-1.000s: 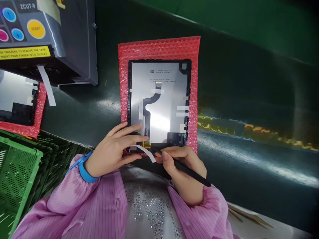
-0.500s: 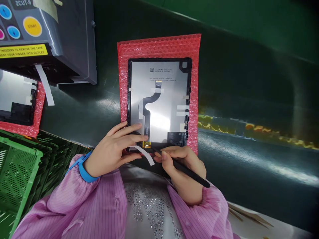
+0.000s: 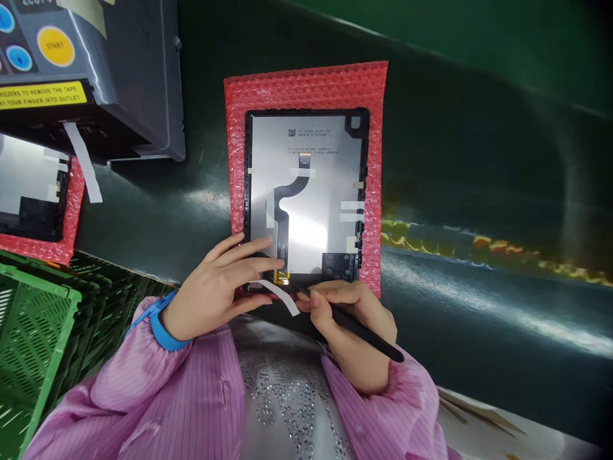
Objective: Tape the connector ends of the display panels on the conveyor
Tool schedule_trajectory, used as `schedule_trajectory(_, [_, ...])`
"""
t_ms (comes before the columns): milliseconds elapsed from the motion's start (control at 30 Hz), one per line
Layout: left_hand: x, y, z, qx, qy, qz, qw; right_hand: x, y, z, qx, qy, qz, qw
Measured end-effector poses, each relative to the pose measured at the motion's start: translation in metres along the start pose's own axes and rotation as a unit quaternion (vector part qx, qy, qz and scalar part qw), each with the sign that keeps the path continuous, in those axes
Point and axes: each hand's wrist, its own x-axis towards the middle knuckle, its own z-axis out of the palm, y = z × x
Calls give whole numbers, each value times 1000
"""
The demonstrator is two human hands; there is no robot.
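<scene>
Display panel (image 3: 320, 198): on red bubble-wrap (image 3: 306, 86).
Left hand (image 3: 218, 281): spread, fingertip at flex cable (image 3: 283, 230).
Right hand (image 3: 357, 326): pinching black pen-shaped tool (image 3: 371, 337).
Gold cable end (image 3: 282, 278): I judge tool work here.
Next move: calls for light tip, steady cable.

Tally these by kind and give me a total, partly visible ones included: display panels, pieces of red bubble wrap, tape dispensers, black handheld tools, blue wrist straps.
Display panels: 2
Red bubble wrap: 2
Tape dispenser: 1
Black handheld tool: 1
Blue wrist strap: 1
Total: 7
</scene>
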Motion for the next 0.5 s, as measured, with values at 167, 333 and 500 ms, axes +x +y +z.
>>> schedule_trajectory(167, [-2,-1,0,39,-9,67,997,0,-2,1,-5,-9,6,1000])
schedule_trajectory(333, [-5,0,3,100,-12,99,990,-1,-1,2,19,65,0,998])
schedule_trajectory(500, [-6,8,13,159,0,121,980,-4,7,-10,86,184,-91,975])
